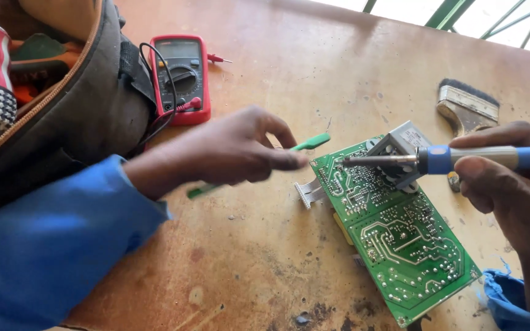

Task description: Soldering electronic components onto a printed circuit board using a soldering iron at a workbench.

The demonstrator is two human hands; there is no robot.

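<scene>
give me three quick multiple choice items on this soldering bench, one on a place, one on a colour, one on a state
1. Where is the multimeter?
A. beside the tool bag
B. on the circuit board
C. under the brush

2. What colour is the soldering iron grip?
A. red
B. blue
C. black

3. How does the circuit board lie?
A. solder side up
B. standing on edge
C. inside the bag

Key: 1 A, it lies against the bag's side. 2 B, the right hand holds a blue grip. 3 A, bare traces face up while the left hand holds a green tool.
</scene>
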